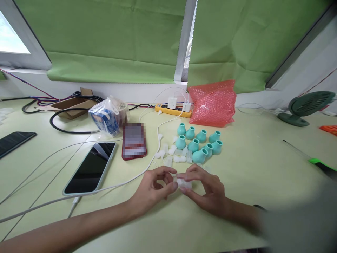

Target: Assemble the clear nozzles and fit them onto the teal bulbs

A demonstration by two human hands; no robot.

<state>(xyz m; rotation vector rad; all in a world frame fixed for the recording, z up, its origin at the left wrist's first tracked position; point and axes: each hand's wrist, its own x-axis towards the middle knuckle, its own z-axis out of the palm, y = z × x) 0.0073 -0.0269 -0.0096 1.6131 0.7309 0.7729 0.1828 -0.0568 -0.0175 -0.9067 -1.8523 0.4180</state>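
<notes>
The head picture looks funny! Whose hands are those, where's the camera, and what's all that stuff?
There's no robot here, just a person's left hand and right hand, both bare. The camera sits on that person's head, looking forward and down, so you see nearly what they see. On the pale green table are little teal, bottle-shaped pieces beside whitish and clear bits. Farther around are phones, a yellow power strip, a red bubble-wrap bag and a green fan. The right hand pinches a small whitish piece. The left fingertips are right beside it; I can't tell whether they touch it.
</notes>
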